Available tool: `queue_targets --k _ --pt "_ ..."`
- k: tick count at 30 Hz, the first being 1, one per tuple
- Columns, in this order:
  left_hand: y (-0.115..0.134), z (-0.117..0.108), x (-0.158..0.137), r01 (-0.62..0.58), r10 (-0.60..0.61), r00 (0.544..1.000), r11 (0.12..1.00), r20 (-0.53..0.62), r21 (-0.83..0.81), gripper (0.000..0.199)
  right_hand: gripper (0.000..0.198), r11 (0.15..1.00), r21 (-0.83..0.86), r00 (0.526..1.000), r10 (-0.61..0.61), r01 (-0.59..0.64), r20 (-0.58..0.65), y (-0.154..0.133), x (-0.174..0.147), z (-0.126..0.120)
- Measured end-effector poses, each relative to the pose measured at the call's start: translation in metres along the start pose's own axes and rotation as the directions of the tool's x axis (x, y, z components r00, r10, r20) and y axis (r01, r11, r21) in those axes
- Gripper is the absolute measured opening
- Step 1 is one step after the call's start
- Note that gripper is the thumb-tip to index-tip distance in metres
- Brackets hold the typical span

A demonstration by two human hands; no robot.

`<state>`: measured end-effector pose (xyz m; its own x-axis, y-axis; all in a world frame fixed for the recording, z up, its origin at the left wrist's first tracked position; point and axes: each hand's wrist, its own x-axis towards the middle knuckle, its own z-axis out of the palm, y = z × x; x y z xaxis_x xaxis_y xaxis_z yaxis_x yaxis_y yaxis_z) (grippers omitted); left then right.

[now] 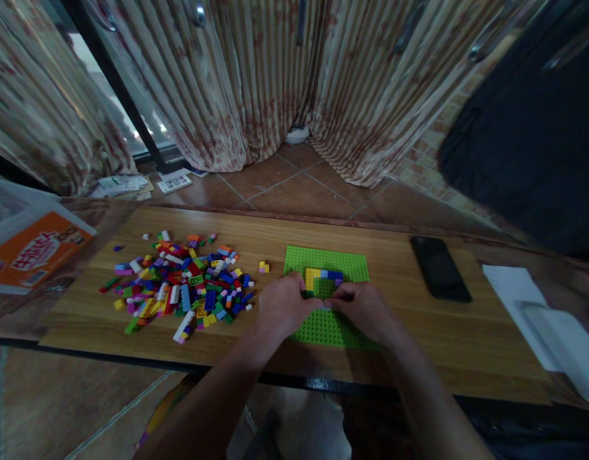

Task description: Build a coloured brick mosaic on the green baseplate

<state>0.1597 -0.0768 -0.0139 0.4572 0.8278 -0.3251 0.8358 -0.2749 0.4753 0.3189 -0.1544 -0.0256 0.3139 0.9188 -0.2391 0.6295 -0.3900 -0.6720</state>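
Note:
A light green studded baseplate lies on the table. On it is a small structure of toy building bricks, with yellow bricks on its left side and blue bricks along its far side. From the left, my left hand reaches onto the plate, fingers closed at the near edge of the structure, close to a dark green brick. My right hand pinches at the structure's near right corner, its fingertips almost meeting those of the left. Whatever sits between the fingertips is too small and covered to make out.
A heap of mixed loose bricks spreads over the table's left part. A small yellow brick cluster lies between heap and plate. To the right are a black phone and white paper. A plastic box stands far left.

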Motion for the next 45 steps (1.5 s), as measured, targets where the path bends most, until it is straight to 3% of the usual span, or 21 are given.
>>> queue_targets --k 8,17,21,26,31,33,35,38,43,45 --pt "0.001 0.002 -0.002 -0.029 0.029 0.999 0.999 -0.014 0.043 0.040 0.020 0.998 -0.049 0.998 -0.044 0.041 -0.049 0.001 -0.004 0.005" --pt "-0.004 0.002 -0.004 -0.068 0.068 0.997 0.998 -0.023 -0.008 0.040 0.028 0.994 0.052 0.994 -0.089 0.093 -0.065 0.008 -0.008 0.004" --pt "-0.012 0.003 0.001 -0.102 0.101 0.995 0.991 -0.024 -0.088 0.039 0.042 0.974 0.219 0.985 -0.010 0.049 -0.173 0.016 -0.003 -0.003" --pt "-0.011 0.004 0.000 -0.119 0.113 0.992 0.988 -0.061 -0.095 0.037 0.041 0.925 0.380 0.933 0.142 -0.006 -0.331 0.021 0.003 -0.007" --pt "-0.001 0.010 -0.010 -0.122 0.113 0.985 0.991 -0.129 -0.062 0.028 0.039 0.951 0.300 0.908 0.054 0.081 -0.416 0.008 0.003 -0.001" --pt "0.003 0.017 -0.018 -0.231 0.219 0.959 0.972 -0.181 -0.050 0.020 0.037 0.959 0.258 0.897 0.012 0.114 -0.442 -0.003 0.004 0.002" --pt "0.006 0.029 -0.028 -0.386 0.378 0.899 0.923 -0.221 0.009 0.022 0.035 0.962 0.238 0.889 -0.013 0.137 -0.457 -0.015 0.005 0.005" --pt "0.004 0.055 -0.044 -0.548 0.550 0.803 0.833 -0.228 0.077 0.062 0.034 0.958 0.226 0.886 -0.057 0.178 -0.460 -0.030 0.007 0.012" --pt "-0.009 0.099 -0.049 -0.576 0.578 0.775 0.812 -0.256 0.090 0.067 0.033 0.949 0.222 0.896 -0.112 0.225 -0.429 -0.049 0.010 0.032" --pt "-0.010 0.110 -0.041 -0.544 0.553 0.791 0.832 -0.264 0.111 0.062 0.033 0.941 0.222 0.907 -0.152 0.254 -0.394 -0.055 0.012 0.042"
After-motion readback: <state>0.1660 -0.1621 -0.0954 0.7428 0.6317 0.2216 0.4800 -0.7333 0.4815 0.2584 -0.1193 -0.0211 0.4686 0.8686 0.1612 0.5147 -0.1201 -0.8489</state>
